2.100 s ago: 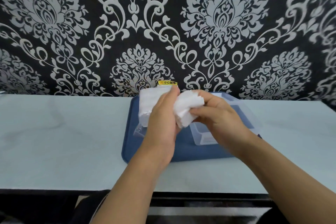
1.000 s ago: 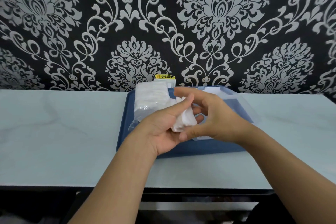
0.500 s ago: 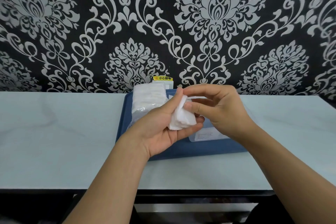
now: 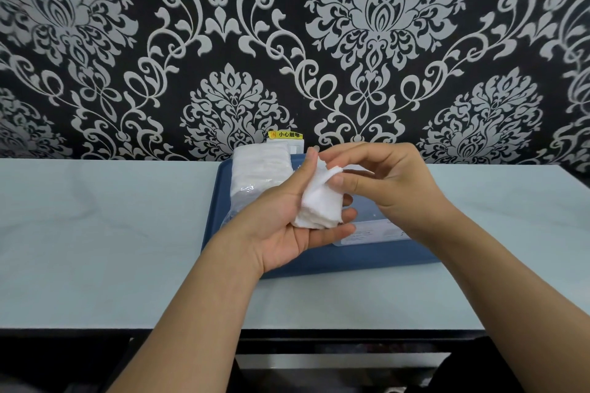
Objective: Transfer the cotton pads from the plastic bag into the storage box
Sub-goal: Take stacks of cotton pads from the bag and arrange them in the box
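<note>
A small stack of white cotton pads (image 4: 321, 207) rests in the palm and fingers of my left hand (image 4: 287, 226), held above a blue tray (image 4: 319, 260). My right hand (image 4: 383, 179) pinches the top corner of the stack between thumb and forefinger. The clear plastic bag (image 4: 260, 171), still packed with white pads, lies on the tray's left part behind my left hand. The clear storage box (image 4: 373, 231) sits on the tray under my right hand, mostly hidden; only its near wall with a label shows.
The tray sits on a pale tabletop (image 4: 95, 233) against a black and silver patterned wall. A yellow warning sticker (image 4: 285, 134) and a white socket are on the wall behind the bag. The table's front edge runs across the bottom.
My left hand turned palm up with the pad stack in it. My right hand shifted from cupping the stack to pinching its top corner. The view moved slightly.
</note>
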A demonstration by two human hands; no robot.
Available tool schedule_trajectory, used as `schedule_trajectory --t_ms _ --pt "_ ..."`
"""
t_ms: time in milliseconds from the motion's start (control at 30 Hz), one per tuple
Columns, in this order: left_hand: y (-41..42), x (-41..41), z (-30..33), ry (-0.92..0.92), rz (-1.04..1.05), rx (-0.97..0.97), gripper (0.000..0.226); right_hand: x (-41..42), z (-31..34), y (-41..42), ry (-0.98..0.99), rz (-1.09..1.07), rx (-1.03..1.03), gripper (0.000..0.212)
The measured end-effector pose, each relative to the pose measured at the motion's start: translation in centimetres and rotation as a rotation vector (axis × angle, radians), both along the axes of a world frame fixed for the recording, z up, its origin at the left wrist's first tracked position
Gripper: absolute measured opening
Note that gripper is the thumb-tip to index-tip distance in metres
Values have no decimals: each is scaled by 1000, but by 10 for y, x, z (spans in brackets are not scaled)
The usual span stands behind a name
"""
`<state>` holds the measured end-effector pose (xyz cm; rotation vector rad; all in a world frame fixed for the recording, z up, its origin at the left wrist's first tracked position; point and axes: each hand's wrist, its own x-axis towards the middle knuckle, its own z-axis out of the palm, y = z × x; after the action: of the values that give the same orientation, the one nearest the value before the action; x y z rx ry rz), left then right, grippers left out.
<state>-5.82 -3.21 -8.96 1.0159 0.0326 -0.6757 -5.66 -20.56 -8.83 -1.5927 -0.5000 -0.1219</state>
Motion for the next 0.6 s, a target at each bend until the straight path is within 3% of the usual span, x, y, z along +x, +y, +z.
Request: schedule_trajectory --t_ms 100,200,300,600 --pt "1 2 0 20 -20 -1 62 0 5 -7 43 16 66 16" --pt "1 2 -1 20 -59 -17 63 2 10 -15 130 95 139 36" --pt "0 0 0 8 -81 -8 61 3 12 -16 195 148 96 53" --pt "0 -3 2 -67 -148 62 58 4 15 -8 189 95 -70 60"
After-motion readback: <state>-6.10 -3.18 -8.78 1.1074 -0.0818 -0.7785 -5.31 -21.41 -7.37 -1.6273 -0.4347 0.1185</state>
